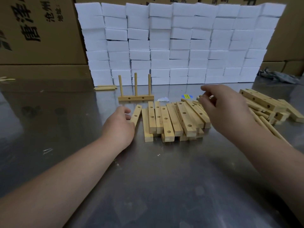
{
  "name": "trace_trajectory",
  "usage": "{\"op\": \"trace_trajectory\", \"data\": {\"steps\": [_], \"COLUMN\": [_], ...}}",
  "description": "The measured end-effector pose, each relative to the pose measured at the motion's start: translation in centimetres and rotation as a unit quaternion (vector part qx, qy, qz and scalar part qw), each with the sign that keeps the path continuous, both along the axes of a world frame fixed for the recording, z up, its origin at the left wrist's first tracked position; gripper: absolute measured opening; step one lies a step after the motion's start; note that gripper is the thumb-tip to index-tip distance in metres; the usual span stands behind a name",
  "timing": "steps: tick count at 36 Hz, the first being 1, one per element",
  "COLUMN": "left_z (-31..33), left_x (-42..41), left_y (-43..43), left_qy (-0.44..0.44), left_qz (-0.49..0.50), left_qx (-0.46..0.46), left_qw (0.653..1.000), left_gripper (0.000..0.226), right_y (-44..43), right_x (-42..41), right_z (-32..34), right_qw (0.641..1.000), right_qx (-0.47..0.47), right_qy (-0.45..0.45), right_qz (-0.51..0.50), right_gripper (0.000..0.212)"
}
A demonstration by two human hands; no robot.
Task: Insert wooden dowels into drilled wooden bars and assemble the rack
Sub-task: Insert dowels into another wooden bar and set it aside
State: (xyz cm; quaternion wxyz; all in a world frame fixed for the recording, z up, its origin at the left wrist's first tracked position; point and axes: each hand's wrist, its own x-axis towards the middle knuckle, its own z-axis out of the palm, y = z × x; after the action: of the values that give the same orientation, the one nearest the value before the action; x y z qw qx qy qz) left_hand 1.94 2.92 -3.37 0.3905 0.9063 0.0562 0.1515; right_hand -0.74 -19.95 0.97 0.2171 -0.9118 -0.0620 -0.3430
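My left grip (121, 124) pinched a bar (137, 112); my right grip (225, 107), wide and empty, hovered above dowels (195, 102). I judged: take one, enter a hole squarely.

2 forearms bare to the frame edge, bare left hand (118, 127), bare right hand (228, 109)

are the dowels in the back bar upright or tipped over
Upright: all three dowels stand vertically in the bar, which lies flat on the table.
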Motion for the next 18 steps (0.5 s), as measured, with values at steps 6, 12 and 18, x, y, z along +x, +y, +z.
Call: {"op": "trace_trajectory", "data": {"steps": [6,12,18], "left_z": [0.43,0.32,0.38], "left_x": [-0.2,-0.16,-0.35], "left_y": [-0.22,-0.13,-0.3], "left_qy": [-0.012,-0.034,-0.024], "left_qz": [0.034,0.042,0.018], "left_qx": [0.016,0.033,0.073], "left_qw": [0.999,0.998,0.997], "left_gripper": [0.046,0.045,0.041], "right_y": [0.4,0.72,0.26], "right_x": [-0.11,-0.15,-0.38], "right_z": [-0.04,-0.5,-0.17], "right_qw": [0.997,0.998,0.99], "right_qx": [-0.056,-0.035,0.021], "right_qy": [0.053,-0.013,-0.13], "right_qz": [0.018,0.057,0.049], "right_gripper": [0.029,0.027,0.022]}}
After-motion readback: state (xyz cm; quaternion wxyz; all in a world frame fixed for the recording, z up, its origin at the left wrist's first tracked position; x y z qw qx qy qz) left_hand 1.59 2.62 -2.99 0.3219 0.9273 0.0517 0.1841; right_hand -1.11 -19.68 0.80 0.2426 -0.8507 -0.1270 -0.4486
